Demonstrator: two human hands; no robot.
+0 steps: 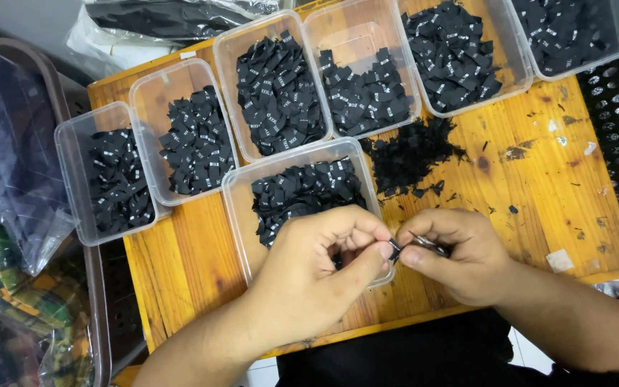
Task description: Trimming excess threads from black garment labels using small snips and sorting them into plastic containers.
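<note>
Black label (394,249) sits pinched between thumb and forefinger of the left hand (317,276), right at the middle of the view, over the near edge of the front tub (241,215). Left fingers (367,258) are clamped on that label. Right hand (460,251), at 3 o'clock from the label, has its fingers closed on small metal snips (424,244), whose tip meets the label; whether the blades are apart or shut is too small to tell.

Judging by the grip, the cut goes best with the label held taut and flat, only a short edge showing past the thumb, and the snips kept square to it so the blades clear the fingertips.

A pile of black scraps (410,154) lies on the wooden surface (539,186) at 12 o'clock from the hands. Six more clear tubs (145,93) of labels run in a row from 10 o'clock to 2 o'clock. Bagged cloth (16,301) sits at 9 o'clock.
</note>
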